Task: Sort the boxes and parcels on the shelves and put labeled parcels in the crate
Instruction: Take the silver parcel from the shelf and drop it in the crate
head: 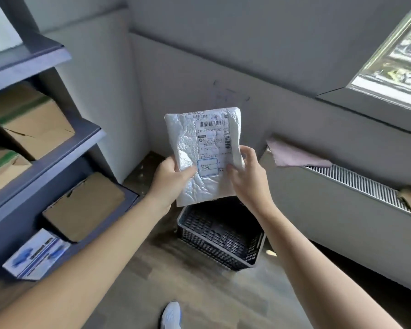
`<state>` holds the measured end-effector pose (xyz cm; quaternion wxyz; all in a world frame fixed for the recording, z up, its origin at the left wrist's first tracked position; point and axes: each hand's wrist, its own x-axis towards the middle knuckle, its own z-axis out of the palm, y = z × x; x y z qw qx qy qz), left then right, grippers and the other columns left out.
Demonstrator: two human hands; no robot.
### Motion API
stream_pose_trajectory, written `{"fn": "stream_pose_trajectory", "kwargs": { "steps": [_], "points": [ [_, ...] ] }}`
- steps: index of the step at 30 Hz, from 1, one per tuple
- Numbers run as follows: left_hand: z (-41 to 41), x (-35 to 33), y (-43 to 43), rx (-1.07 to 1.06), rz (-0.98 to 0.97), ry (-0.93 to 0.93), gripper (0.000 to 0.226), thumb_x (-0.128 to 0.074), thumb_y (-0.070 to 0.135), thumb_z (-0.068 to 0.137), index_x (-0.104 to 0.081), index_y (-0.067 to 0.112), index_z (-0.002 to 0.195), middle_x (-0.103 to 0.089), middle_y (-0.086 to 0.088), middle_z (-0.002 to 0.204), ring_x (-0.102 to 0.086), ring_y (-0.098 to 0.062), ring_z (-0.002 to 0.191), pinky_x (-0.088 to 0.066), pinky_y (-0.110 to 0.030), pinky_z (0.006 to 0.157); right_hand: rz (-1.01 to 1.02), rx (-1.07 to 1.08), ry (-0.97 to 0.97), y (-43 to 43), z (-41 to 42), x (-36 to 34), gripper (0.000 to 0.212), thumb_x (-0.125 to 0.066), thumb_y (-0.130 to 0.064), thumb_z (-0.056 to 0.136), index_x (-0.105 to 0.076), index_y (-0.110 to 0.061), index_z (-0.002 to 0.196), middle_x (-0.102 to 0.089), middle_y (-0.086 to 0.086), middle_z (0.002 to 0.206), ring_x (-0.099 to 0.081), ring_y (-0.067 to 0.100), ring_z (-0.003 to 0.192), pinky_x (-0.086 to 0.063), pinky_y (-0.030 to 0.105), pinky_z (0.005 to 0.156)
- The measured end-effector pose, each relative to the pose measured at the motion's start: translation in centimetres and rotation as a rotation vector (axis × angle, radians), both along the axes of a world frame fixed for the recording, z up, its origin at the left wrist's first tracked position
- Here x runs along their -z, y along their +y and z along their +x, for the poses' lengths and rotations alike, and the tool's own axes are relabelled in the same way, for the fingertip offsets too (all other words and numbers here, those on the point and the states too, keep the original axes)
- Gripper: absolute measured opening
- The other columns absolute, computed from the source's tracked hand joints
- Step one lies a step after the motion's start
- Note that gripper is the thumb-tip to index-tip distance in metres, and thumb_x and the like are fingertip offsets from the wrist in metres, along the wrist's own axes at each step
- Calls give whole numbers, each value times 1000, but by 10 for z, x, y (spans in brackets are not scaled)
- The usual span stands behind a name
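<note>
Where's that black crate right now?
Head view, lower centre: the black crate sits on the floor under the white parcel, left of the radiator.

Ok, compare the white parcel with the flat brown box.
The white parcel is crinkled; the brown box is cardboard. The parcel bears a barcode label; the box's visible face shows none. The left hand and right hand hold the parcel; the box lies on a shelf. Both are flat.
</note>
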<state>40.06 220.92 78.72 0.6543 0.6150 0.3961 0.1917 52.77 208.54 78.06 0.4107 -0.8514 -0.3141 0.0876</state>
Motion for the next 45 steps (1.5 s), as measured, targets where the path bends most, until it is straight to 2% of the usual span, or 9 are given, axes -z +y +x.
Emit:
{"fn": "stream_pose_trajectory", "kwargs": {
  "steps": [5,9,19,25,30,32,35,38,45],
  "points": [
    [41,73,11,-62,-2,121,14,-64,2,87,-56,12,92,-63,0,86,-59,-10,78,-46,-13,59,-130,-39,60,21,62,72,31,-55,-14,96,-47,-15,126,-67,7,105,-60,28,87,-46,39,73],
    [83,142,4,-146,-26,240,26,-67,5,85,-52,9,106,-64,-8,100,-62,-21,88,-52,-36,77,-204,-107,101,33,111,141,30,-51,-10,96,-47,-19,124,-62,-2,105,-55,20,86,-39,33,70],
    [167,376,-17,-323,-257,456,25,-62,-5,83,-50,17,80,-63,-16,89,-59,-28,80,-48,-38,71,-459,-293,156,42,208,372,39,-40,5,93,-53,-8,128,-51,7,107,-43,16,88,-31,26,74],
    [190,510,-22,-302,-511,559,79,-59,15,90,-13,13,153,-47,-7,135,-59,-25,110,-53,-39,94,-589,-346,182,45,223,517,36,-41,5,89,-54,-12,117,-50,8,109,-50,22,85,-40,31,73],
    [196,577,-36,-255,-583,656,24,-53,12,86,-50,0,107,-45,-3,79,-40,-13,59,-31,-20,51,-744,-424,147,42,212,611,50,-40,-1,91,-42,-18,138,-46,7,117,-56,28,91,-52,42,80],
    [197,599,-39,-214,-576,688,38,-52,12,85,-49,-12,115,-36,0,70,-31,-12,52,-26,-17,40,-792,-432,148,39,211,641,56,-40,-2,93,-35,-21,145,-44,7,121,-56,26,92,-53,40,81],
    [196,624,-40,-104,-555,712,64,-54,22,81,-40,1,141,-61,-10,105,-49,-14,67,-42,-19,52,-799,-455,173,43,210,678,54,-38,-5,94,-36,-23,145,-44,5,118,-56,25,90,-54,40,82],
    [197,642,-41,49,-441,758,73,-50,27,89,-18,14,153,-32,-12,152,-53,-26,118,-50,-31,83,-854,-528,126,57,207,716,59,-40,-16,101,-20,-18,156,-40,12,140,-50,32,118,-47,43,96],
    [185,634,-52,21,-302,635,56,-46,19,96,-30,22,149,-35,-3,150,-51,-19,118,-45,-29,88,-936,-723,152,54,183,713,57,-41,-27,104,-21,-15,156,-27,9,157,-53,30,124,-47,37,92]
  ]
}}
